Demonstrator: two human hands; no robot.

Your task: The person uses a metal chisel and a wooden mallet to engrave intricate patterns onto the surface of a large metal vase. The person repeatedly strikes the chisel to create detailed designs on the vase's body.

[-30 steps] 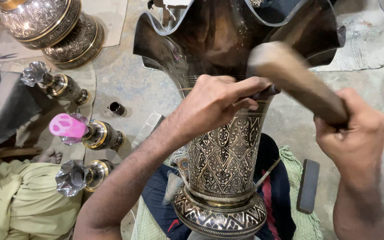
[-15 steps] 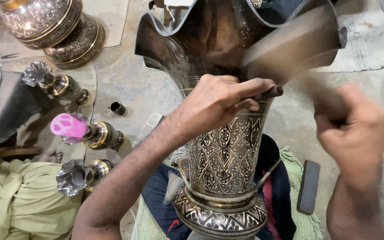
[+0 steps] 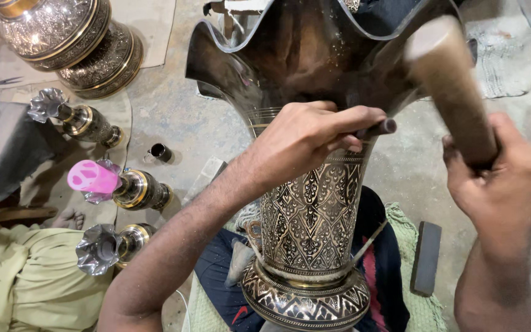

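A tall engraved metal vase (image 3: 307, 215) with a wide fluted mouth stands between my legs. My left hand (image 3: 305, 138) rests against its neck and pinches a thin metal chisel (image 3: 381, 128) whose butt end sticks out to the right. My right hand (image 3: 493, 175) grips the handle of a wooden mallet (image 3: 450, 86), raised beside the vase's rim above the chisel's end. The chisel's tip is hidden behind my fingers.
Three small fluted vases (image 3: 102, 126) lie on the floor at left, one with a pink cap (image 3: 93, 176). Two large engraved vessels (image 3: 62, 37) lie at top left. A dark sharpening stone (image 3: 426, 258) lies on green cloth at right. Another person's legs (image 3: 26, 276) are at lower left.
The mallet swung down towards the chisel's end half a second ago and now stands raised again, more upright. My left hand stays on the vase's neck.
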